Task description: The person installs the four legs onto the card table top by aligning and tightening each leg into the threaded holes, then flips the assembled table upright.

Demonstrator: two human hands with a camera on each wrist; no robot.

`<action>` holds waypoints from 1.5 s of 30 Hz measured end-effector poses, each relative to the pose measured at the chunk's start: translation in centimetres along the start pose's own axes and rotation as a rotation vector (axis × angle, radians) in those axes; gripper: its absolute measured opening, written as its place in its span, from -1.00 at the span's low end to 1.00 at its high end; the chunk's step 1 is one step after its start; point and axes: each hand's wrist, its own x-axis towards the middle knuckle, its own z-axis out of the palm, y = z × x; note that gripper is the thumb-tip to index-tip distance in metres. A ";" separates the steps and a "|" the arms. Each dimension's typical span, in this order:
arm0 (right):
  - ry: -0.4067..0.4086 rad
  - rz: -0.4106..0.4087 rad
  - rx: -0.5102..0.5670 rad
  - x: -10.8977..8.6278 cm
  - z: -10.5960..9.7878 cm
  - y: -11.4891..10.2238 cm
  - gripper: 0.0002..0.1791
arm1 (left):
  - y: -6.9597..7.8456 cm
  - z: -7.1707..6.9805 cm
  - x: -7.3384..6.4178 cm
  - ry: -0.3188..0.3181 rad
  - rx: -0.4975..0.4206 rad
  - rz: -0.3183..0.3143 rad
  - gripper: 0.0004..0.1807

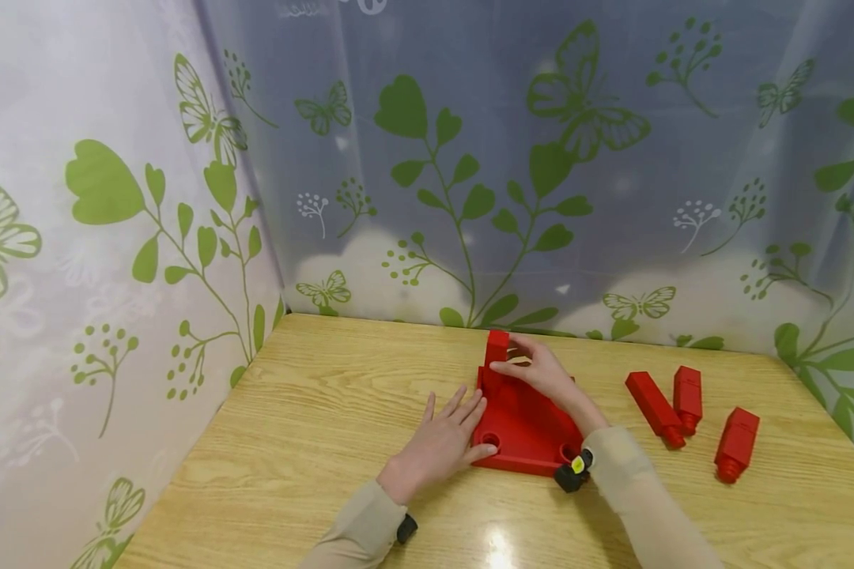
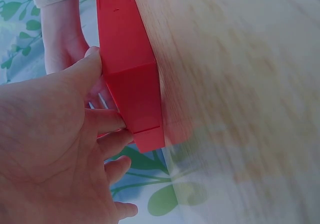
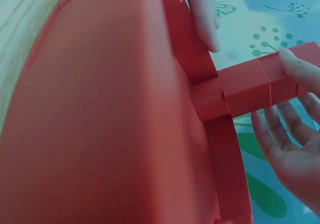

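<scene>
A flat red panel (image 1: 523, 423) with a raised rim and round corner sockets lies on the table. At its far left corner a square red leg (image 1: 496, 348) stands upright, its rounded lower end at the panel. My right hand (image 1: 541, 370) pinches this leg between thumb and fingers; the right wrist view also shows the leg (image 3: 260, 81). My left hand (image 1: 437, 442) rests against the panel's left side with fingers spread and fairly straight, the thumb at the near left corner. In the left wrist view, thumb and fingers touch the panel's side wall (image 2: 127, 38).
Three more red legs lie on the wooden table (image 1: 313, 442) to the right: a long one (image 1: 653, 407), one beside it (image 1: 688, 395) and one nearer (image 1: 738, 442). A patterned curtain (image 1: 470, 158) hangs along the back edge and another wall of it stands at left.
</scene>
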 end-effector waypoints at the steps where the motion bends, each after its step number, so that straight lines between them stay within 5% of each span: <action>1: 0.004 -0.002 -0.007 0.0 0.1 -0.1 -0.34 | 0.0 0.0 0.0 0.000 0.001 0.000 -0.17; 11: 0.020 0.019 -0.018 0.0 0.5 0.1 -0.38 | 0.1 0.1 0.1 -0.005 0.001 -0.001 -0.17; 16: -0.004 0.042 -0.010 -0.2 0.2 0.1 -0.21 | 0.1 0.1 0.0 -0.010 0.003 -0.001 -0.17; 27: -0.080 -0.088 0.124 -0.3 -0.7 0.2 -0.31 | 0.0 0.0 -0.1 -0.012 -0.013 -0.004 -0.16; 40: 0.016 -0.043 0.096 -0.1 0.0 -0.5 -0.39 | 0.0 -0.1 -0.1 -0.006 -0.023 0.006 -0.16; 45: 0.044 -0.040 0.068 -1.0 0.1 -2.8 -0.47 | 0.1 0.0 0.0 -0.005 -0.011 0.008 -0.16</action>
